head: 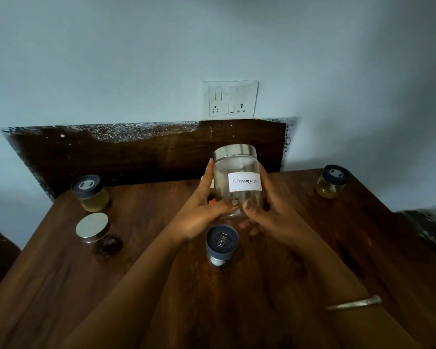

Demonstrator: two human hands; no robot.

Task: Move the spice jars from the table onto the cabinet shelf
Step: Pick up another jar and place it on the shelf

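Head view: the cinnamon jar (237,167) is clear glass with a steel lid and a white handwritten label (245,185), and it stands upright over the middle of the bench (312,248). Both hands clasp it: the left hand (204,212) wraps its 9 o'clock side and the right hand (269,212) its 3 o'clock side, fingers curled round the glass and thumbs pressed on the front. Whether its base touches the wood cannot be told. At 6 o'clock, just beside the hands, stands a dark-lidded jar (222,241). Well apart at 8 o'clock sits a steel-lidded jar (93,229), and at 9 o'clock a yellowish jar (90,192). Another yellowish jar (332,182) is at 3 o'clock. A wall socket (230,99) is at 12 o'clock, and a bangle (354,303) circles the right wrist.
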